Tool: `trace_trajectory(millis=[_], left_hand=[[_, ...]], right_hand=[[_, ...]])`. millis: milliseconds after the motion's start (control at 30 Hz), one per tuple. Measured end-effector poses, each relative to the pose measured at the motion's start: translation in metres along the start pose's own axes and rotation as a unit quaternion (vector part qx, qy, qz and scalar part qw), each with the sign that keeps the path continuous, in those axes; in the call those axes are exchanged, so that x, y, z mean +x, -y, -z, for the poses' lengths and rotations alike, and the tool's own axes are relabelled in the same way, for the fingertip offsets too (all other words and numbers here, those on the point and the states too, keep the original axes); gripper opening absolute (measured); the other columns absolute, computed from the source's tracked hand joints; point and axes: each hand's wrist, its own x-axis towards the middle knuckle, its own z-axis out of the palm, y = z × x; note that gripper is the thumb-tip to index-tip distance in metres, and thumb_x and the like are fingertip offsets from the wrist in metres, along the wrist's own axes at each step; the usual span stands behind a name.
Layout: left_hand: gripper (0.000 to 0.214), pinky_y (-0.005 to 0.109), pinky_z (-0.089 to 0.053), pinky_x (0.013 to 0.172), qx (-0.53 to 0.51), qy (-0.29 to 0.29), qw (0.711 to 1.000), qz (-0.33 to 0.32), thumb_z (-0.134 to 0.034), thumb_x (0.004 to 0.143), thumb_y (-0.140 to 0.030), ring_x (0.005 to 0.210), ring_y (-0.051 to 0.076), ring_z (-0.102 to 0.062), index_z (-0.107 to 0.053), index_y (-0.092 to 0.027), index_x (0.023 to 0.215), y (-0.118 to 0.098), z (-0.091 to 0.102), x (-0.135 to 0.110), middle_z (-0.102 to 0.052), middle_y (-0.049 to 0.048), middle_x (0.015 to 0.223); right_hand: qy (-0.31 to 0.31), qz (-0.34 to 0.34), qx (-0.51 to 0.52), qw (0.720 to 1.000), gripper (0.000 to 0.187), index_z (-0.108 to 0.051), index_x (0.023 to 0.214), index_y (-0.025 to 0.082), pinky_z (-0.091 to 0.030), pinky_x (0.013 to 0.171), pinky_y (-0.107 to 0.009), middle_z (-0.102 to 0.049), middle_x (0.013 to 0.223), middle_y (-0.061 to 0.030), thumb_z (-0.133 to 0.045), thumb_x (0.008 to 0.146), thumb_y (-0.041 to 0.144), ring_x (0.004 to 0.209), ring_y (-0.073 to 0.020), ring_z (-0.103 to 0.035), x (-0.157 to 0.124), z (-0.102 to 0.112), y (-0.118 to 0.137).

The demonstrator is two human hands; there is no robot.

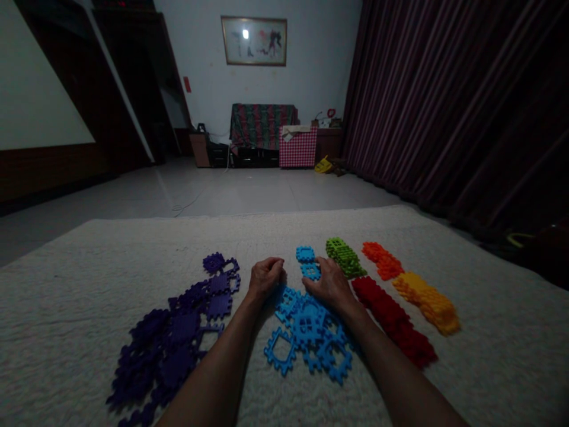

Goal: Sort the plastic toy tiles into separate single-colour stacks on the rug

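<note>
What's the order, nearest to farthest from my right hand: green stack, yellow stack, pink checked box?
From the right hand:
1. green stack, beside its fingers
2. yellow stack, farther right
3. pink checked box, across the room

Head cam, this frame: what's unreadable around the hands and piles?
Head view:
- Left hand: any contents are hidden by its curled fingers.
- Blue pieces under the right hand: covered by the palm.
- Purple pile: dim, cut off by the bottom edge.
- Wall picture: too small, with glare.
</note>
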Motion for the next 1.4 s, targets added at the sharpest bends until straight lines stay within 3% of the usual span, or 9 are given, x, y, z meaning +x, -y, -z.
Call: trace_trajectory(millis=[267,500,667,800,967,1133,1233,1300,1400], left_hand=[[0.030,0.024,-0.043,0.051,-0.006,0.025,1.000,-0.006,-0.060,0.078,-0.044,0.051,0.014,-0.058,-0.072,-0.016,0.073,-0.002,0.002,-0.001,-0.063,0.0006,0.055],[0.028,0.024,-0.044,0.054,0.015,0.010,1.000,-0.014,-0.061,0.078,-0.042,0.056,0.014,-0.059,-0.073,-0.017,0.077,0.002,0.002,0.000,-0.066,0.0016,0.061],[0.030,0.024,-0.044,0.053,0.019,0.007,1.000,-0.013,-0.060,0.078,-0.043,0.055,0.014,-0.059,-0.074,-0.016,0.079,0.002,0.002,0.001,-0.066,0.0018,0.061],[0.029,0.024,-0.044,0.053,0.024,0.001,1.000,-0.011,-0.061,0.077,-0.042,0.054,0.015,-0.059,-0.073,-0.016,0.077,-0.002,0.002,0.000,-0.066,0.0022,0.059],[0.026,0.024,-0.045,0.053,0.024,-0.005,1.000,-0.004,-0.061,0.076,-0.040,0.052,0.015,-0.059,-0.073,-0.017,0.074,-0.009,0.001,-0.002,-0.065,0.0014,0.055],[0.024,0.024,-0.044,0.052,0.012,-0.010,1.000,-0.001,-0.063,0.075,-0.039,0.052,0.014,-0.059,-0.073,-0.017,0.075,-0.006,0.000,-0.001,-0.066,0.0017,0.057],[0.026,0.024,-0.045,0.049,-0.036,-0.010,0.999,0.021,-0.067,0.072,-0.042,0.050,0.014,-0.059,-0.072,-0.016,0.075,-0.006,0.000,0.001,-0.065,0.0016,0.057],[0.031,0.024,-0.046,0.048,-0.085,-0.016,0.995,0.054,-0.069,0.069,-0.045,0.048,0.013,-0.059,-0.071,-0.015,0.075,-0.010,0.001,0.001,-0.065,0.0019,0.059],[0.038,0.024,-0.047,0.046,-0.149,-0.029,0.984,0.099,-0.074,0.063,-0.048,0.046,0.012,-0.058,-0.069,-0.013,0.078,-0.019,0.003,0.000,-0.065,0.0024,0.062]], right_hand=[[-0.014,0.007,0.037,0.999,0.049,-0.061,0.120,0.013,-0.046,0.094,-0.036,-0.064,0.108,-0.0129,-0.064,0.074,0.031,0.101,-0.0251,-0.060,0.001,0.001,-0.001],[-0.040,-0.001,0.111,0.993,0.050,-0.061,0.118,0.010,-0.050,0.085,-0.037,-0.063,0.104,-0.0151,-0.061,0.075,0.036,0.092,-0.0254,-0.062,0.005,0.001,-0.003],[-0.074,0.025,0.132,0.988,0.044,-0.061,0.114,0.014,-0.049,0.085,-0.036,-0.064,0.102,-0.0122,-0.062,0.076,0.036,0.089,-0.0234,-0.061,0.012,0.005,0.001],[-0.104,0.011,0.095,0.990,0.035,-0.065,0.104,0.016,-0.047,0.088,-0.036,-0.065,0.097,-0.0111,-0.063,0.077,0.037,0.092,-0.0247,-0.060,0.032,0.001,0.007],[-0.075,-0.030,0.026,0.996,0.034,-0.066,0.102,0.013,-0.046,0.089,-0.036,-0.065,0.097,-0.0136,-0.064,0.079,0.038,0.096,-0.0265,-0.058,0.052,-0.009,0.013],[-0.070,-0.058,0.020,0.996,0.039,-0.065,0.107,0.014,-0.046,0.087,-0.036,-0.062,0.101,-0.0140,-0.066,0.078,0.041,0.094,-0.0261,-0.058,0.052,-0.012,0.015],[-0.087,-0.041,0.039,0.995,0.046,-0.064,0.111,0.012,-0.046,0.090,-0.039,-0.060,0.109,-0.0166,-0.066,0.079,0.046,0.100,-0.0280,-0.058,0.045,-0.004,0.015],[-0.065,-0.008,0.060,0.996,0.039,-0.065,0.108,0.013,-0.046,0.090,-0.037,-0.063,0.105,-0.0144,-0.063,0.082,0.042,0.099,-0.0261,-0.060,0.034,0.005,0.014],[0.059,0.020,0.098,0.993,0.026,-0.069,0.100,0.016,-0.048,0.079,-0.031,-0.068,0.092,-0.0082,-0.062,0.082,0.033,0.083,-0.0199,-0.063,0.014,0.021,0.016]])
